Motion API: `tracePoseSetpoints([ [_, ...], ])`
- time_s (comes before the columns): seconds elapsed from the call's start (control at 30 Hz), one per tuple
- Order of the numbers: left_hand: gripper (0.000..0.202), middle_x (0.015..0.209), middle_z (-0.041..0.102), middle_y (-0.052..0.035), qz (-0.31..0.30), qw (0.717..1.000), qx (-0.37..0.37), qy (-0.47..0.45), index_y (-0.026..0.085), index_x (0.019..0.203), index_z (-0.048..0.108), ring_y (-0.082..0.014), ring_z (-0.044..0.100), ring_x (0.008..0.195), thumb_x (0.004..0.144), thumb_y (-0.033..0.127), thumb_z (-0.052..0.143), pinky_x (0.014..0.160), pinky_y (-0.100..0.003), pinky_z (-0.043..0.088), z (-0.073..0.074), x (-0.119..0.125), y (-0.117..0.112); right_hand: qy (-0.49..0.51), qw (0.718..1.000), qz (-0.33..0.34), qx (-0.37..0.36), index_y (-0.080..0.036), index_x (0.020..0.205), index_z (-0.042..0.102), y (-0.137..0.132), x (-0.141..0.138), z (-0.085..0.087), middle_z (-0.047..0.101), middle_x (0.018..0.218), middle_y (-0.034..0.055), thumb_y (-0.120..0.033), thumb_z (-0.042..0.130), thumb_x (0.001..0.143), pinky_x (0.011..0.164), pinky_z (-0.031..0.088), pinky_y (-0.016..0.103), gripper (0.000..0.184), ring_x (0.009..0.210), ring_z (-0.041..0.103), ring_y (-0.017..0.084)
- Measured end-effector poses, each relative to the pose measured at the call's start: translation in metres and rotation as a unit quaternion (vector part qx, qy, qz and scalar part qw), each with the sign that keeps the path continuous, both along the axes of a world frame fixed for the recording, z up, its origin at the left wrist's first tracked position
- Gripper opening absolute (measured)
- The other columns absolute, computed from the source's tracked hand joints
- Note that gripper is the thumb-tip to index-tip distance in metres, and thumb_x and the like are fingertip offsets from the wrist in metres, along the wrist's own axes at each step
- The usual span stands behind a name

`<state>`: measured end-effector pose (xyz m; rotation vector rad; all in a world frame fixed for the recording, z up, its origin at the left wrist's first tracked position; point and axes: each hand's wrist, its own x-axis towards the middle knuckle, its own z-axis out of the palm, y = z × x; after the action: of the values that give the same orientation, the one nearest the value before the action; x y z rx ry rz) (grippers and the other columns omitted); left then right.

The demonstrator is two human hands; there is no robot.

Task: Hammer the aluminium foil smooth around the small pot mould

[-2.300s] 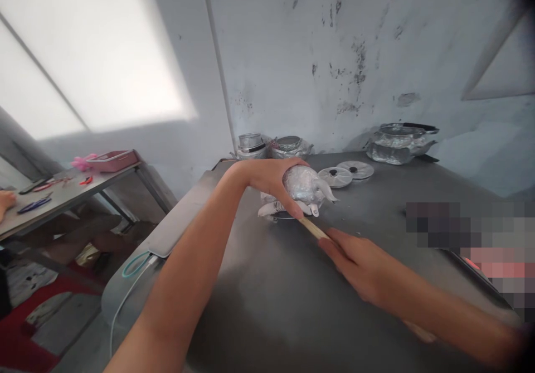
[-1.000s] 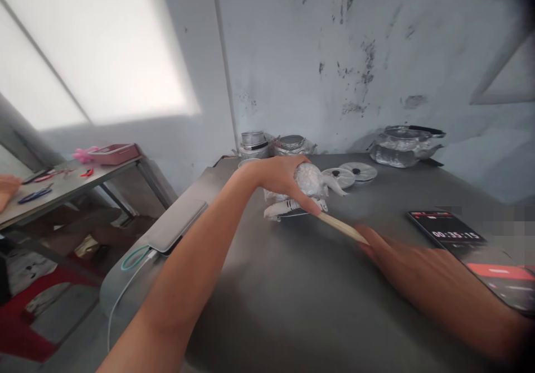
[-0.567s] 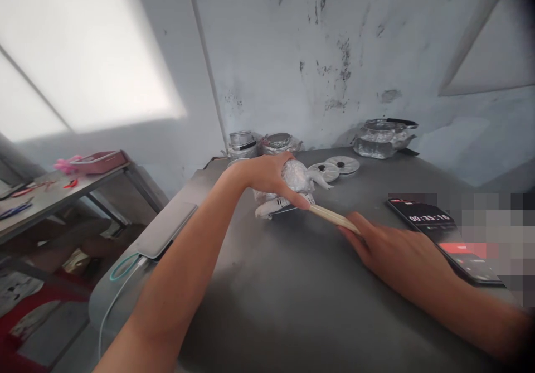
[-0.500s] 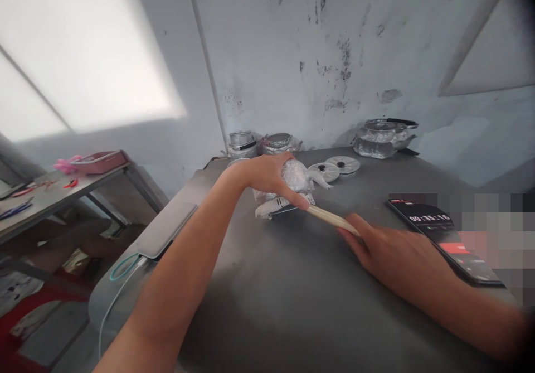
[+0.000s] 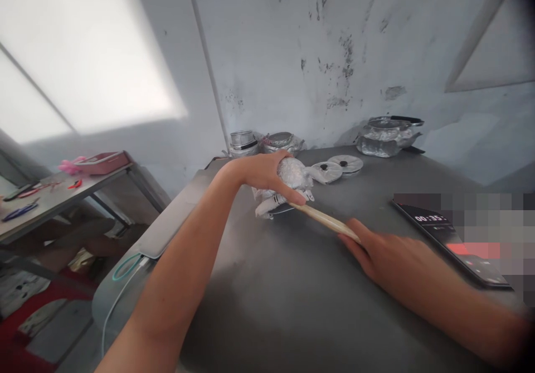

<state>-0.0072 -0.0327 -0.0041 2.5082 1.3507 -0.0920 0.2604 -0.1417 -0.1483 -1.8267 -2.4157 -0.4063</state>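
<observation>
My left hand (image 5: 267, 173) is closed over a bundle (image 5: 295, 173) wrapped in clear, crinkled plastic, fingers over its top and thumb down its near side. Under the bundle lies a white wrapped piece with dark marks (image 5: 267, 206), with a dark flat edge below it. A pale, wood-coloured stick (image 5: 328, 221) slants from the bundle's near side down to the right. Its lower end is in my right hand (image 5: 370, 247), pinched between thumb and fingers. The stick's upper end meets my left thumb, and whether it joins the bundle is hidden.
Behind, on the grey table (image 5: 267, 306), stand plastic-wrapped pots (image 5: 282, 141), two round lids (image 5: 345, 164) and a wrapped pan stack (image 5: 382, 139). A phone (image 5: 451, 245) lies right; a pale flat device with a cable (image 5: 167, 217) lies left. A side table holds a pink basket (image 5: 102, 163).
The stick and my left thumb have shifted slightly left. A white flap at the bundle's right side now sticks out less. The view has moved a little.
</observation>
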Motion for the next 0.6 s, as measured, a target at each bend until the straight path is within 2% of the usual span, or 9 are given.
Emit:
tracePoseSetpoints([
  [0.17,0.124,0.164,0.016,-0.0033,0.001,1.0,0.002,0.004,0.033,0.158,0.006,-0.041,0.028,0.142,0.06,0.081,0.064,0.106,-0.047,0.037,0.0013,0.0028,-0.003,0.003,1.0,-0.004,-0.009,-0.025,0.095,0.049,-0.0023,-0.0009,0.003,0.062,0.055,-0.0015,-0.047,0.036,0.101,0.047,0.014,0.029,0.026,0.05,0.065,0.027],
  [0.3,0.122,0.162,0.023,-0.0051,0.005,1.0,0.01,0.003,0.031,0.158,0.01,-0.0396,0.036,0.138,0.059,0.078,0.066,0.101,-0.044,0.042,0.0024,0.0035,-0.0036,0.028,1.0,0.001,0.011,-0.025,0.095,0.048,0.0004,-0.0006,0.0017,0.065,0.059,-0.0007,-0.047,0.035,0.102,0.047,0.015,0.028,0.026,0.052,0.066,0.026],
  [0.43,0.121,0.161,0.026,-0.005,0.015,1.0,0.011,0.009,0.032,0.158,0.009,-0.0399,0.039,0.136,0.059,0.075,0.066,0.096,-0.041,0.046,0.0029,0.0004,-0.0019,0.017,0.999,-0.004,-0.032,-0.025,0.096,0.048,0.0014,-0.0033,0.0015,0.064,0.057,-0.0007,-0.047,0.036,0.102,0.048,0.016,0.029,0.026,0.052,0.066,0.028],
  [0.6,0.119,0.163,0.022,-0.0034,-0.004,1.0,0.005,0.006,0.033,0.157,0.009,-0.0384,0.036,0.138,0.061,0.073,0.066,0.099,-0.04,0.044,0.0027,-0.0016,-0.0003,0.017,0.998,0.003,-0.064,-0.023,0.099,0.053,-0.0009,-0.0026,0.0071,0.066,0.062,0.0026,-0.042,0.037,0.101,0.048,0.023,0.03,0.025,0.056,0.068,0.029],
])
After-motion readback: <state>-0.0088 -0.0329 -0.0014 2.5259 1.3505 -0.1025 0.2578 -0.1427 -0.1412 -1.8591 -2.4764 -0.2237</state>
